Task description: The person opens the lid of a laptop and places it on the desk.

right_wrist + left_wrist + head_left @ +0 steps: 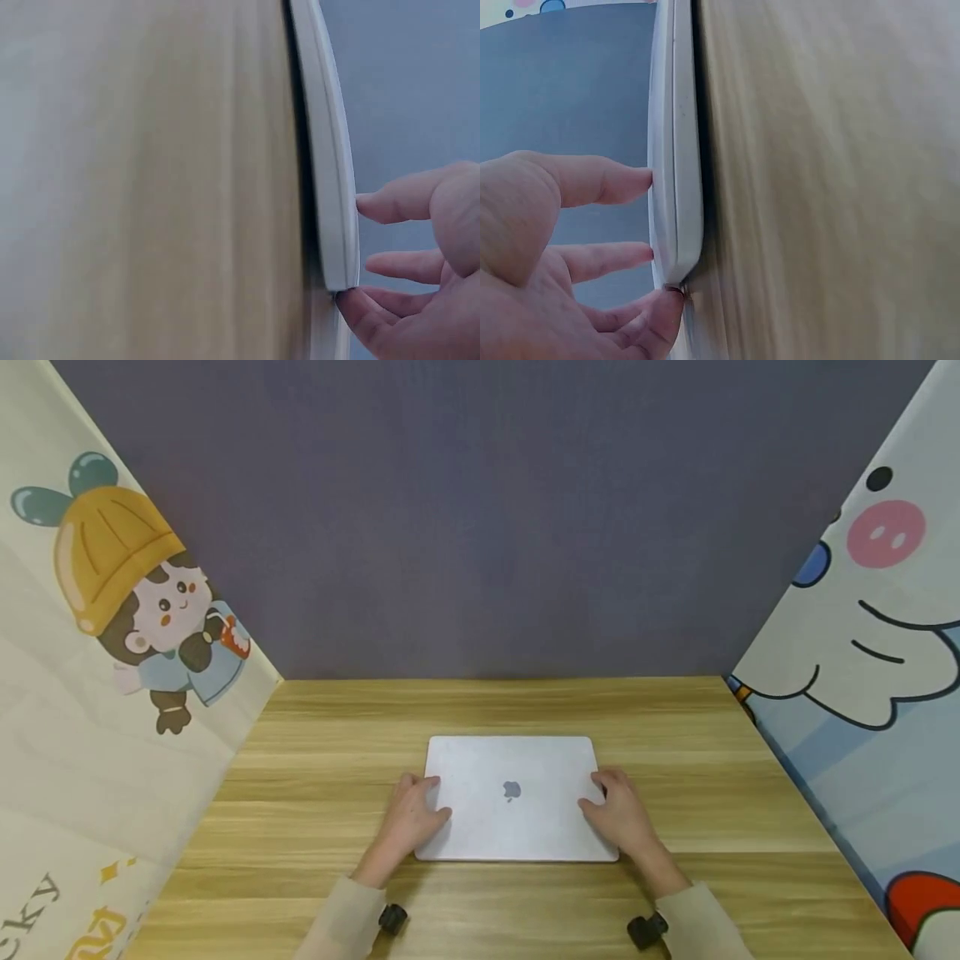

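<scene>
A closed silver laptop (512, 827) with a dark apple logo (512, 790) on its lid lies flat on the wooden table in the head view. My left hand (408, 818) grips its left side, thumb on the lid and other fingers around the side edge. At the opposite side, my right hand (621, 814) holds it the same way. The left wrist view shows the laptop's thin front edge (684, 150), with a curled fingertip (664, 315) at the corner. A similar curled finger (364, 315) meets the laptop's corner (339, 262) in the right wrist view.
The wood-grain table (337, 727) reaches back to a dark grey-blue panel (480, 527). Cartoon-printed sheets flank it, a cream one (60, 760) on the left and a blue-and-white one (885, 777) on the right. Small black devices (392, 919) sit at both wrists.
</scene>
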`<move>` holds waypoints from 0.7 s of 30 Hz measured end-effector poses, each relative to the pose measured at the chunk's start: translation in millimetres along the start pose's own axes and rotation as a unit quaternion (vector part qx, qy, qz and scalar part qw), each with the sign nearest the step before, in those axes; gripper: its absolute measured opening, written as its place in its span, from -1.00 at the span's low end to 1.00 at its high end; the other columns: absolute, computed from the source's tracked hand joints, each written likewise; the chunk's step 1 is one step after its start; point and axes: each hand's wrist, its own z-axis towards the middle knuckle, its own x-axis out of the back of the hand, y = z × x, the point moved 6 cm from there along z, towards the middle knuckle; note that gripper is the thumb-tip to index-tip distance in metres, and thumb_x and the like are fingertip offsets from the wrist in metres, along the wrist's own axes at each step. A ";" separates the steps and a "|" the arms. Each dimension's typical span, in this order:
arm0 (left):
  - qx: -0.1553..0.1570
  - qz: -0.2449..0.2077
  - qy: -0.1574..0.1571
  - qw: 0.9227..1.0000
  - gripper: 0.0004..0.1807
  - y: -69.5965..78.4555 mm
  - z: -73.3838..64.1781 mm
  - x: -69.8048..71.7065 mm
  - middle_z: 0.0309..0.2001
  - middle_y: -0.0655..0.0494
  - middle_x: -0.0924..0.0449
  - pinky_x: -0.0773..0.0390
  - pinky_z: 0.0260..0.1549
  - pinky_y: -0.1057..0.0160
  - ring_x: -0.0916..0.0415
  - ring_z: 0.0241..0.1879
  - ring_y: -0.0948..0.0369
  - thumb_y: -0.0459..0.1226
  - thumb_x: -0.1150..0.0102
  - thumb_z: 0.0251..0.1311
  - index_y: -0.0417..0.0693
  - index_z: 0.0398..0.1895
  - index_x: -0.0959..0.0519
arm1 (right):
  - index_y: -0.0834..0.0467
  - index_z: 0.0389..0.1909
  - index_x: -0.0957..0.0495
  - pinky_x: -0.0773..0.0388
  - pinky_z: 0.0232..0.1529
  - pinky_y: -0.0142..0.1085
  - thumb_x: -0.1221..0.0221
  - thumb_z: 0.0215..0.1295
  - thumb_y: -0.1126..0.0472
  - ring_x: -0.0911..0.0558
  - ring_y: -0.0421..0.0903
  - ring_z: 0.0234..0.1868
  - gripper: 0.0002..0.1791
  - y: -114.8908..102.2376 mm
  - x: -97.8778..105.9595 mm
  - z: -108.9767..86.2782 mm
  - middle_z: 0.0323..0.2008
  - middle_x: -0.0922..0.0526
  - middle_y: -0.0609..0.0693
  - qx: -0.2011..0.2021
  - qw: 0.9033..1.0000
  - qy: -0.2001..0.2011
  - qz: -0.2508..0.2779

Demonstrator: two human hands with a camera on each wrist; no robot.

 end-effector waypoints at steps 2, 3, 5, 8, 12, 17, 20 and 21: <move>-0.008 0.007 -0.005 1.000 -0.39 0.5 -2.6 0.8 0.07 -0.32 -0.44 -0.52 0.02 -0.14 -0.41 0.05 -0.16 -0.25 -0.46 0.06 -0.34 0.20 -0.58 | 0.53 0.18 -0.48 -0.43 0.25 0.20 -0.30 0.27 0.26 -0.45 0.37 0.24 -0.45 -1.9 1.0 -3.5 0.20 -0.44 0.46 0.009 1.000 -0.002 -0.012; -0.014 0.017 -0.008 1.000 -0.39 0.8 -3.7 1.0 0.08 -0.33 -0.44 -0.51 0.04 -0.15 -0.40 0.07 -0.17 -0.23 -0.44 0.08 -0.34 0.20 -0.57 | 0.53 0.17 -0.49 -0.42 0.25 0.21 -0.30 0.27 0.26 -0.44 0.38 0.25 -0.45 -2.9 1.4 -5.5 0.21 -0.43 0.46 0.013 1.000 -0.003 -0.016; -0.029 0.042 -0.013 0.999 -0.39 1.8 -6.3 1.3 0.11 -0.34 -0.44 -0.48 0.09 -0.15 -0.39 0.11 -0.20 -0.20 -0.41 0.14 -0.33 0.23 -0.56 | 0.53 0.15 -0.51 -0.40 0.27 0.22 -0.30 0.28 0.24 -0.41 0.39 0.27 -0.47 -4.7 1.7 -9.1 0.22 -0.43 0.46 0.021 0.999 -0.007 -0.029; -0.055 0.083 -0.023 0.995 -0.40 4.4 -11.4 2.2 0.18 -0.37 -0.43 -0.41 0.19 -0.18 -0.36 0.19 -0.25 -0.15 -0.34 0.22 -0.33 0.26 -0.54 | 0.51 0.12 -0.54 -0.37 0.29 0.24 -0.31 0.28 0.23 -0.39 0.41 0.30 -0.49 -8.3 2.5 -15.0 0.22 -0.45 0.46 0.040 0.998 -0.013 -0.056; -0.082 0.110 -0.039 0.990 -0.38 6.7 -19.4 3.7 0.29 -0.42 -0.35 -0.32 0.27 -0.26 -0.28 0.29 -0.30 -0.12 -0.26 0.32 -0.34 0.32 -0.47 | 0.47 0.11 -0.57 -0.35 0.30 0.25 -0.34 0.28 0.17 -0.36 0.41 0.32 -0.48 -13.4 3.5 -23.6 0.23 -0.47 0.43 0.065 0.993 -0.029 -0.089; -0.105 0.132 -0.077 0.983 -0.33 3.7 -25.5 2.7 0.45 -0.40 -0.18 -0.21 0.33 -0.33 -0.13 0.42 -0.30 -0.06 -0.12 0.45 -0.29 0.46 -0.33 | 0.44 0.21 -0.51 -0.34 0.30 0.26 -0.35 0.30 0.02 -0.31 0.42 0.36 -0.34 -19.2 5.1 -34.6 0.31 -0.40 0.43 0.095 0.986 -0.068 -0.117; -0.114 0.141 -0.104 0.978 -0.28 1.0 -28.9 1.9 0.54 -0.34 -0.05 -0.14 0.37 -0.33 -0.03 0.48 -0.29 0.00 -0.03 0.50 -0.25 0.53 -0.22 | 0.40 0.28 -0.47 -0.33 0.31 0.26 -0.36 0.27 -0.11 -0.28 0.42 0.39 -0.22 -21.0 6.1 -41.5 0.36 -0.35 0.43 0.111 0.981 -0.087 -0.136; -0.115 0.144 -0.112 0.977 -0.26 0.1 -29.9 1.7 0.56 -0.32 -0.01 -0.11 0.38 -0.33 0.00 0.50 -0.29 0.03 -0.01 0.50 -0.23 0.55 -0.19 | 0.39 0.30 -0.46 -0.33 0.32 0.25 -0.37 0.25 -0.15 -0.27 0.41 0.40 -0.18 -21.8 6.4 -43.9 0.37 -0.33 0.42 0.118 0.978 -0.091 -0.144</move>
